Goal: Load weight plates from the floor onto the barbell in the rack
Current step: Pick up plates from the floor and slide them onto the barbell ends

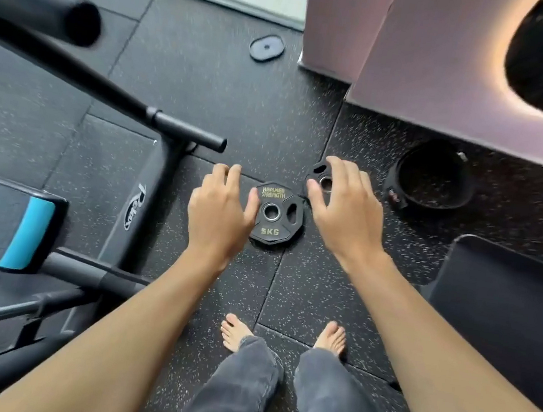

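Plates point(277, 213) lie flat on floor; both hands' fingers point(232, 176) spread above, holding nothing.

Matt black rubber-coated 5 kg plate point(277, 214) with bright metal hub ring lies on speckled rubber floor tiles point(229, 96).

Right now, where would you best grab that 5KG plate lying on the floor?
By its slot handle: the 5KG plate lies flat on the floor, leaving little rim to grip. The visible cut-out sits right of the centre hole, so I'd hook fingers in from that side.
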